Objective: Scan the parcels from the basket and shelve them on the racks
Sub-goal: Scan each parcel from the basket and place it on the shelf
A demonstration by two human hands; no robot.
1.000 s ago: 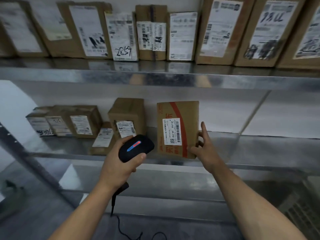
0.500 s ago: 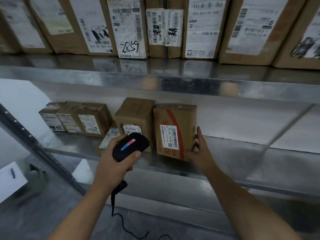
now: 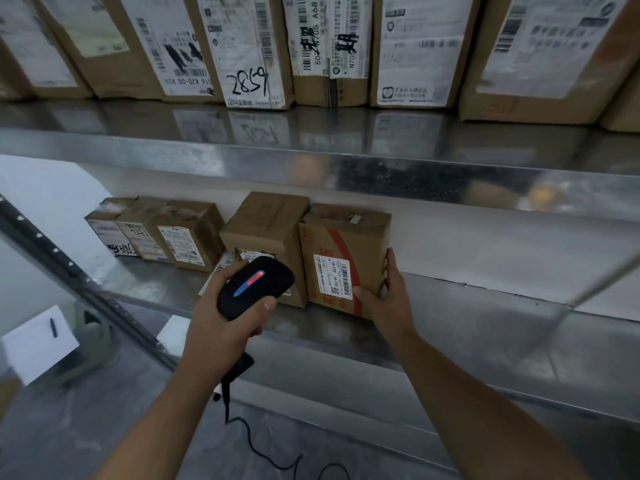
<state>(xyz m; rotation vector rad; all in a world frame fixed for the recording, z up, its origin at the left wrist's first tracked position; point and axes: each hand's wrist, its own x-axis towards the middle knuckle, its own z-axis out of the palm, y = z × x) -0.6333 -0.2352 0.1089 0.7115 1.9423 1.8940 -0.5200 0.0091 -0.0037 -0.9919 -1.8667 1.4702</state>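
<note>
The right hand's fingers [image 3: 391, 263] lie up the right side wall of the striped box [image 3: 341, 237], brown card with a red band. The thumb [image 3: 362, 292] presses the front face just beside the white label [image 3: 332, 277], so the right hand [image 3: 388, 301] pinches the box at its lower right corner. The left hand [image 3: 221, 327] has its fingers clenched round a black scanner [image 3: 258, 282], whose top strip glows red and blue. It holds the scanner in front of the shelf with the nose toward the boxes, and the cord [image 3: 242, 427] trails down below. The striped box stands upright on the middle shelf [image 3: 485, 334], label facing out, its left side touching a plain box [image 3: 266, 223]. Further left three small boxes [image 3: 156, 233] sit in a row, and a flat parcel [image 3: 225, 263] lies partly hidden behind the scanner. The upper shelf [image 3: 311, 161] carries a full row of larger parcels [image 3: 256, 46]. The basket is not in view. By my reading the step in hand is shelving, with this box set in its place; whether it has been scanned I cannot tell. The next move calls for letting go without tipping the box, drawing the right hand clear, and fetching another parcel from the basket.
</note>
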